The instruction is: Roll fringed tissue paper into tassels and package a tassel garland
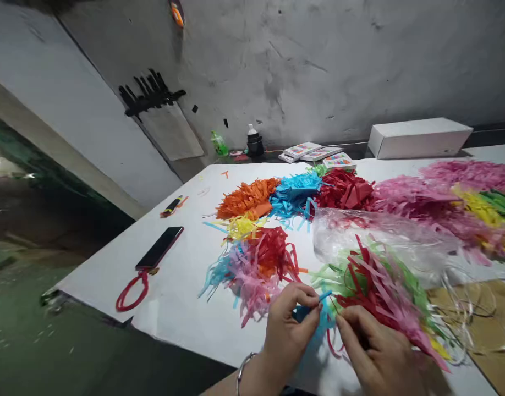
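My left hand (291, 324), with a silver bracelet on its wrist, pinches a blue paper tassel (318, 322) between thumb and fingertips near the table's front edge. Close beside it, the thumb and forefinger of my right hand (372, 346) are pinched on a thin dark string (334, 306) that runs toward the blue paper. A multicoloured tassel bunch (384, 291) in red, pink and green lies just behind my right hand. Left of it rests another bunch (256, 269) in red, lilac, pink and blue. The lower part of the blue tassel is partly hidden by my fingers.
Orange (250, 198), blue (296, 192), dark red (345, 190) and pink tassel piles (417, 195) line the back. A plastic bag (360, 234) lies before them. A phone (159, 247) and cutter (172, 205) are left; white cords (467, 308) and brown cardboard (498, 330) right.
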The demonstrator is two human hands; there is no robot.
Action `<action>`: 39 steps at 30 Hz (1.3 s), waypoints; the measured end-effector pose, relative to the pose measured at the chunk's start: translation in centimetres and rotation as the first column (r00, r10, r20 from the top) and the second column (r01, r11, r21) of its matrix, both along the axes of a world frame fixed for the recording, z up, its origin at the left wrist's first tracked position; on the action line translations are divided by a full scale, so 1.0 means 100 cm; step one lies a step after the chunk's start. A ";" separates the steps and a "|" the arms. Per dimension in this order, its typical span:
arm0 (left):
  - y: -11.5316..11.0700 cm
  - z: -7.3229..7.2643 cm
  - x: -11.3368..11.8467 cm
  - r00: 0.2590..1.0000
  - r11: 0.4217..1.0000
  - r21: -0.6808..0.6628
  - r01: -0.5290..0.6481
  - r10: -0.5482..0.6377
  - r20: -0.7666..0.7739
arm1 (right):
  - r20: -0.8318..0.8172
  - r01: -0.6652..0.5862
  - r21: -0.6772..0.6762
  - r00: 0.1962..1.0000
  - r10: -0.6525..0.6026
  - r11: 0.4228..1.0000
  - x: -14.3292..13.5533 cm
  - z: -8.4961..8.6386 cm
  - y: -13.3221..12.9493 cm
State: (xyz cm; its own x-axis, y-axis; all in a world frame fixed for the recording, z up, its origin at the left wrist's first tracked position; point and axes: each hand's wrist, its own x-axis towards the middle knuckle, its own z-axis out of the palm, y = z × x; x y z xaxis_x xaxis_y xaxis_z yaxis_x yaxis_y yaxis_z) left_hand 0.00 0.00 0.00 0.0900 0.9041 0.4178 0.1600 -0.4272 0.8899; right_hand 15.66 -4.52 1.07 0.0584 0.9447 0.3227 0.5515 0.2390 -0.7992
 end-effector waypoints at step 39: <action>-0.002 -0.011 -0.009 0.964 0.939 0.248 0.237 -0.195 -0.183 | -0.652 -0.368 -0.442 0.758 -0.011 0.818 0.007 -0.030 0.015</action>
State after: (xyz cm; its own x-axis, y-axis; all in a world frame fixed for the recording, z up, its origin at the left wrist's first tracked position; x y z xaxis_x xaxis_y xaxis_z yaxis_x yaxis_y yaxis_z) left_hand -0.91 -0.19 -1.11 0.3530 0.7138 0.6049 0.1625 -0.6835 0.7117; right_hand 16.41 -3.02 -1.97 -0.1302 0.9577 -0.2565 -0.0996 -0.2700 -0.9577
